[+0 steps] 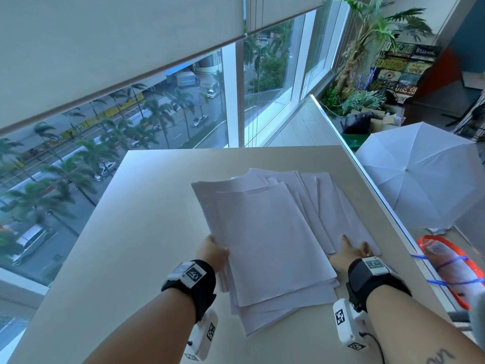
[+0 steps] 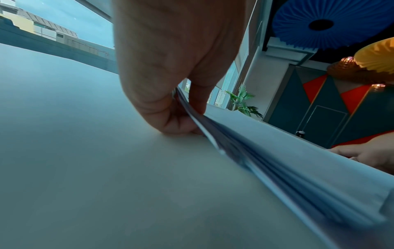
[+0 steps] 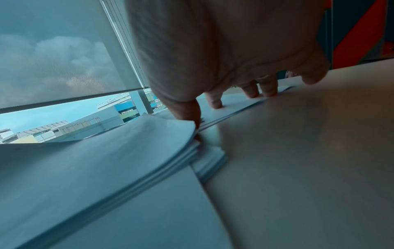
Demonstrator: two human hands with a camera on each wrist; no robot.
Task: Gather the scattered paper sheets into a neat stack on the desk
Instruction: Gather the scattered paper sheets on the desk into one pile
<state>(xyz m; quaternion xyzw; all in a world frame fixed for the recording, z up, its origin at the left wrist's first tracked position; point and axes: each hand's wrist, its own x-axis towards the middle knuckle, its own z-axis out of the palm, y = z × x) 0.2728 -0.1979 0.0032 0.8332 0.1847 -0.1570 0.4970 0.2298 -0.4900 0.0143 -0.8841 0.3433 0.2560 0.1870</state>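
Note:
A loose pile of white paper sheets (image 1: 270,237) lies on the pale desk (image 1: 147,232), its edges uneven and its lower sheets (image 1: 341,214) fanned out to the right. My left hand (image 1: 214,252) pinches the pile's left edge; in the left wrist view the left hand (image 2: 170,94) has its thumb on top and fingers beneath the sheets (image 2: 298,160), lifting that edge slightly. My right hand (image 1: 353,252) rests with spread, straight fingers on the fanned sheets. In the right wrist view the fingertips (image 3: 215,102) press on those sheets (image 3: 234,102) beside the raised pile (image 3: 106,160).
The desk's right side ends at a metal-edged rail (image 1: 367,179). Beyond it stand a white umbrella (image 1: 420,179) and an orange hoop with a wrapped bundle (image 1: 446,269). A large window (image 1: 131,114) runs along the left and far sides; bare desk lies left of the pile.

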